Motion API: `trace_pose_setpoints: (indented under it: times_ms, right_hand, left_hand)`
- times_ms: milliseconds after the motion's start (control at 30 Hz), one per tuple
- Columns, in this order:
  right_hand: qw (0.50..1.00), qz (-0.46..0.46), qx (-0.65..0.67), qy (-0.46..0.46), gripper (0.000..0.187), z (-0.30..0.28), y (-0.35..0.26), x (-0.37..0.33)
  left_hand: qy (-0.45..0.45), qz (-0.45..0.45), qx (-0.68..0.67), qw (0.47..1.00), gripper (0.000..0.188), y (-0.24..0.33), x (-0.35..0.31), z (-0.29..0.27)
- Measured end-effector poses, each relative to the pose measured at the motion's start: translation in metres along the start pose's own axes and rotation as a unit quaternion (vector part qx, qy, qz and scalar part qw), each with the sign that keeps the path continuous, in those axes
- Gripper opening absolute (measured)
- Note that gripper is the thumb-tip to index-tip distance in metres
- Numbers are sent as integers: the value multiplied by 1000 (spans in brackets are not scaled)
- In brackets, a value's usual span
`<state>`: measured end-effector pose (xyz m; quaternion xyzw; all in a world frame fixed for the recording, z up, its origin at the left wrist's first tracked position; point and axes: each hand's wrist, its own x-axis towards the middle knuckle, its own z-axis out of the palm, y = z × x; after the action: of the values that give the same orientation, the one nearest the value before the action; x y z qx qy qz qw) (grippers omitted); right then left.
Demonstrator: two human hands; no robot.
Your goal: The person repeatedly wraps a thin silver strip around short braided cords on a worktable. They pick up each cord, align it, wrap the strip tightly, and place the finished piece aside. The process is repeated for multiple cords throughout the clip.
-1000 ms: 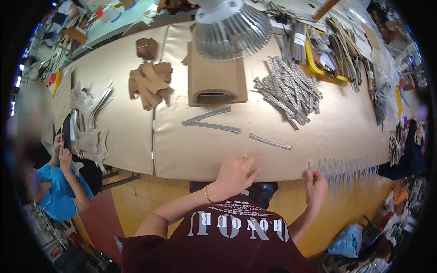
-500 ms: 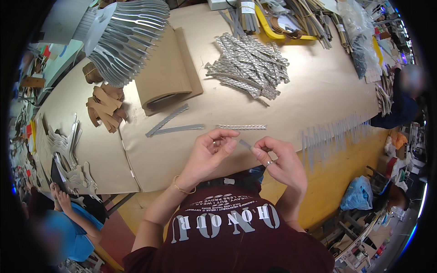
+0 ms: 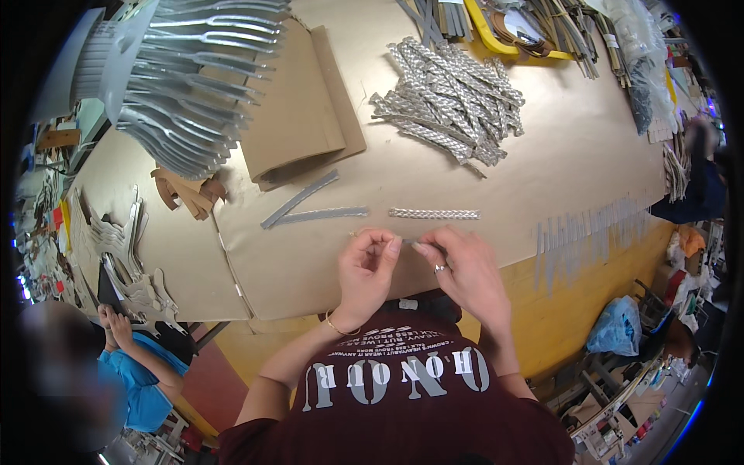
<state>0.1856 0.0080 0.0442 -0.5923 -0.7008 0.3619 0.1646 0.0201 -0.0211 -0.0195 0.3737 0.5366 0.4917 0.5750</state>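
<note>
My left hand [image 3: 366,273] and my right hand [image 3: 467,267] meet over the table's front edge. Thumb and fingers of each are closed on a short, narrow grey strip [image 3: 408,241], of which only a little shows between the fingertips. Just beyond my hands a silver braided strip [image 3: 434,214] lies flat on the table. Left of it are two longer grey strips, one slanting [image 3: 302,198] and one nearly level [image 3: 329,212], touching at their left ends. A heap of silver braided strips [image 3: 457,101] rests farther back.
A large lamp-like fixture with metal fins [image 3: 198,77] looms at upper left beside folded brown board [image 3: 310,108]. Brown strips [image 3: 186,190] lie below it. Thin grey strips [image 3: 581,232] overhang the right edge. A yellow tray [image 3: 480,31] stands behind; a blue-clad person [image 3: 147,380] sits left.
My hands have drawn closer together, and less of the grey strip shows between them. My right hand has turned more palm-down. The whole view has shifted a little.
</note>
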Motion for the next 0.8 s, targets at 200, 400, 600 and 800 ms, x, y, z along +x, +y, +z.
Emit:
trace_pose_setpoints:
  times_ms: [200,400,600,800]
  right_hand:
    - [999,29,5,-37,14,7,14,28]
    - [995,26,-72,-69,14,10,18,43]
    - [992,30,-80,-88,15,8,16,44]
    - [990,45,-93,-101,16,8,15,48]
  left_hand:
    - [40,236,414,879,25,-11,4,-21]
    - [-5,270,552,789,40,-17,5,-22]
    - [-9,272,557,785,42,-21,6,-21]
    - [-15,271,559,783,43,-20,6,-21]
